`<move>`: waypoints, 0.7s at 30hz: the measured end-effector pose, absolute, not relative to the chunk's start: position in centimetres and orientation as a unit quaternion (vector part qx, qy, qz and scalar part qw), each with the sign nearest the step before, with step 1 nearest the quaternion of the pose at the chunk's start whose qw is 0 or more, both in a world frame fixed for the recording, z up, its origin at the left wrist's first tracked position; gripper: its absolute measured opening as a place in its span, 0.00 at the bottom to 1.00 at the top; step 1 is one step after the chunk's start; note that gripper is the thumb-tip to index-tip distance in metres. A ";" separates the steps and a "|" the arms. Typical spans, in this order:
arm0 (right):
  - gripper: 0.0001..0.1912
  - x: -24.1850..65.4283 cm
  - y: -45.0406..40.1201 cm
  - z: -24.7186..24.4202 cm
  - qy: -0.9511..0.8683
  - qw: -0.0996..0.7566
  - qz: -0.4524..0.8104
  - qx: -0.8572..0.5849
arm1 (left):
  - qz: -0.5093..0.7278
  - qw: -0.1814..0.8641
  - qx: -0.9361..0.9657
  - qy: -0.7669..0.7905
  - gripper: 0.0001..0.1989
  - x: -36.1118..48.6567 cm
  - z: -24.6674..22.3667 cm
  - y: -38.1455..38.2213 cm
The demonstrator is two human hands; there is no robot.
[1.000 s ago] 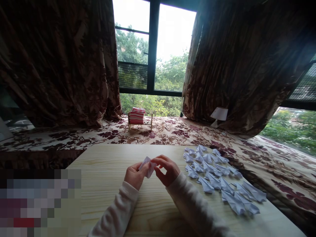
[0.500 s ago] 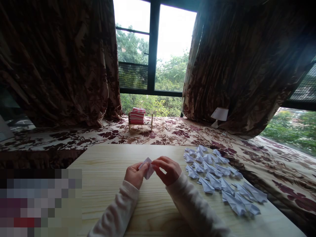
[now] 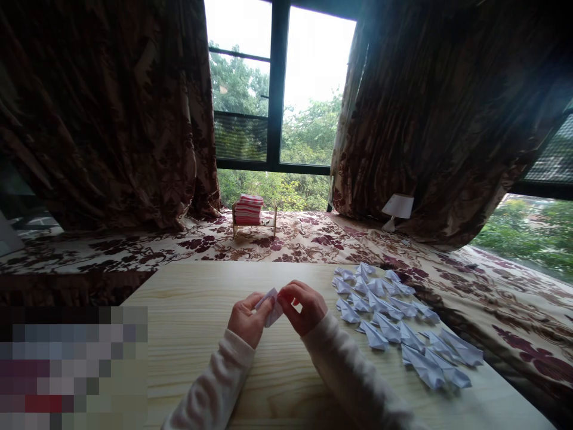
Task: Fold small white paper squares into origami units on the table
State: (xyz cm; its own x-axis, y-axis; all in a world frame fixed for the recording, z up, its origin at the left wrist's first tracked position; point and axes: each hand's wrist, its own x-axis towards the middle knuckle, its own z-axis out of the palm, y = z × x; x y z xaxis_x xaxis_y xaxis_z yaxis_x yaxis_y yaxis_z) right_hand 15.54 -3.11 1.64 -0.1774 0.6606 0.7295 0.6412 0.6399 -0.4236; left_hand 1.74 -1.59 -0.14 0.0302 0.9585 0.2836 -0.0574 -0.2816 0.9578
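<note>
A small folded white paper (image 3: pixel 273 315) is held up above the pale wooden table (image 3: pixel 188 346). My left hand (image 3: pixel 249 316) grips it, thumb across its face. My right hand (image 3: pixel 305 306) pinches the paper's right edge between thumb and fingertips, with the fingers curled. To the right of my hands, several folded white paper pieces (image 3: pixel 387 316) with pointed ends lie spread in loose rows on the table.
Behind the table runs a ledge under a flowered cloth (image 3: pixel 313 239). On it stand a small rack (image 3: pixel 255 225) with folded red-and-white cloths (image 3: pixel 248 210) and a small white lamp (image 3: pixel 398 206). Dark curtains (image 3: pixel 152 119) flank the window.
The paper has turned and tilted between my hands. My left hand has shifted slightly right, and my right hand's fingers have closed in on the paper's upper right edge.
</note>
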 end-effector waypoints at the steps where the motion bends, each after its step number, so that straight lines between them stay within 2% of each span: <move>1: 0.05 15.5 -3.1 1.6 -0.763 0.482 0.015 -0.429 | 0.571 0.433 0.571 0.400 0.16 1.8 -0.2 -1.6; 9: 0.04 15.7 -2.7 1.3 -0.755 0.487 0.067 -0.435 | 0.556 0.396 0.609 0.405 0.13 1.7 0.0 -1.9; 12: 0.04 15.6 -2.4 1.0 -0.714 0.507 0.139 -0.462 | 0.557 0.394 0.612 0.400 0.11 1.6 0.2 -2.1; 17: 0.08 15.8 -2.0 0.5 -0.667 0.515 0.294 -0.451 | 0.552 0.357 0.641 0.396 0.10 1.7 0.4 -2.4; 21: 0.11 16.1 -2.2 0.6 -0.682 0.501 0.321 -0.424 | 0.545 0.351 0.651 0.394 0.10 1.7 0.8 -2.8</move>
State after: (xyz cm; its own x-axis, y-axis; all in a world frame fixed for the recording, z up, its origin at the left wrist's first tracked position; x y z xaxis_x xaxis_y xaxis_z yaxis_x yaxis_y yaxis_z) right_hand 16.06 -2.20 0.60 -0.1376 0.9009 0.4116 0.2566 0.4338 -0.8637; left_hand 1.67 -2.79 0.77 0.0954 0.8960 0.4336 0.1303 -0.4431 0.8869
